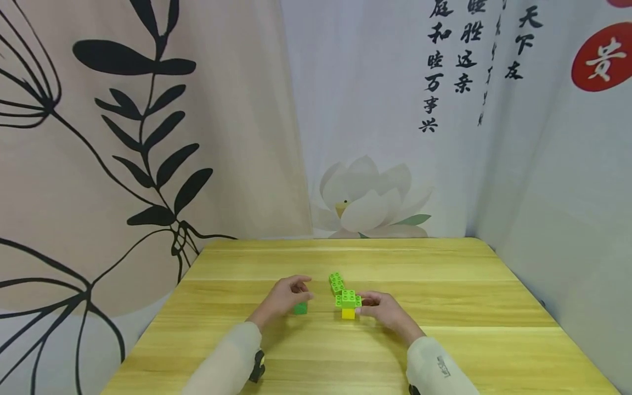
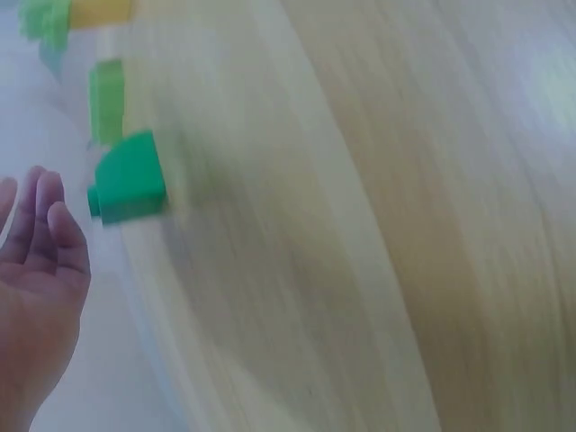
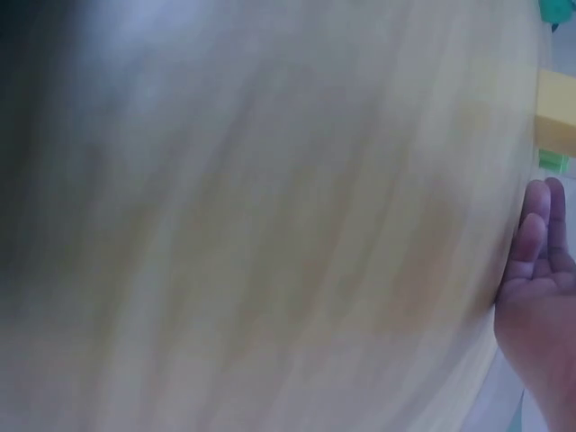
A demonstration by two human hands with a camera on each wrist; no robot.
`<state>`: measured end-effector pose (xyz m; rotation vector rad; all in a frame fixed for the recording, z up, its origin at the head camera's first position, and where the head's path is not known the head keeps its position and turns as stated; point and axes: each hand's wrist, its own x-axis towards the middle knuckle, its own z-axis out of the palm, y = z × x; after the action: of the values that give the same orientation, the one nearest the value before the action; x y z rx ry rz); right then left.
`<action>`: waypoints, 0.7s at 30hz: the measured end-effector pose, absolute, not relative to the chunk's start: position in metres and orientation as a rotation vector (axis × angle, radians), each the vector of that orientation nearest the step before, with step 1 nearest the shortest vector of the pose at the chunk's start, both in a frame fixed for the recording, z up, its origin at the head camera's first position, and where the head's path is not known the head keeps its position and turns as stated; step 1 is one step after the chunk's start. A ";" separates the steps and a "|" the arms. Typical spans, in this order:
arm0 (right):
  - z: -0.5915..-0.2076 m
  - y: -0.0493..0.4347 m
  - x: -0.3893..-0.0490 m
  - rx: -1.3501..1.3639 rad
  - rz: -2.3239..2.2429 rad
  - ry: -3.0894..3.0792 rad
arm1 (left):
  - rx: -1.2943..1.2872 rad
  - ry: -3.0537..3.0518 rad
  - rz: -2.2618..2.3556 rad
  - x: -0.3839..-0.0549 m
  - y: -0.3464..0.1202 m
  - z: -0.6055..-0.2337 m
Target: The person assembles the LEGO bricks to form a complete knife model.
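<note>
My left hand (image 1: 287, 293) hovers with loosely bent fingers over and beside a dark green toy building block (image 1: 300, 308). In the left wrist view a gap separates those fingers from the block (image 2: 130, 184), which has a rounded side and a stud. To the right stands a small stack: lime green blocks (image 1: 348, 297) on top of a yellow block (image 1: 348, 314). At the stack's right side is my right hand (image 1: 387, 311), its fingers relaxed and close to the blocks; contact is hard to tell. The right wrist view shows its fingers below the yellow block (image 3: 556, 112).
Just behind the stack lies a longer lime green studded block (image 1: 336, 283). Everything rests on a wood-grain table (image 1: 444, 274), whose far edge meets a printed curtain (image 1: 247, 137). Another curtain side (image 1: 558, 181) runs along the right edge.
</note>
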<state>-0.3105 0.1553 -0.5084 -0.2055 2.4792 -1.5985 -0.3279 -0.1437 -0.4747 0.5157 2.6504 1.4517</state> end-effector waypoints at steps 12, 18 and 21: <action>-0.507 0.158 -0.314 -0.186 -1.604 2.467 | 0.331 2.707 1.514 -0.340 -0.172 -0.483; -0.508 0.160 -0.315 -0.206 -1.622 2.451 | 0.320 2.712 1.481 -0.348 -0.163 -0.477; -0.508 0.159 -0.315 -0.221 -1.633 2.434 | 0.333 2.708 1.484 -0.355 -0.155 -0.472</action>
<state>-0.3151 0.1592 -0.5076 -0.2209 2.4343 -1.6333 -0.3547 -0.1546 -0.4720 0.3333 2.7082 1.4840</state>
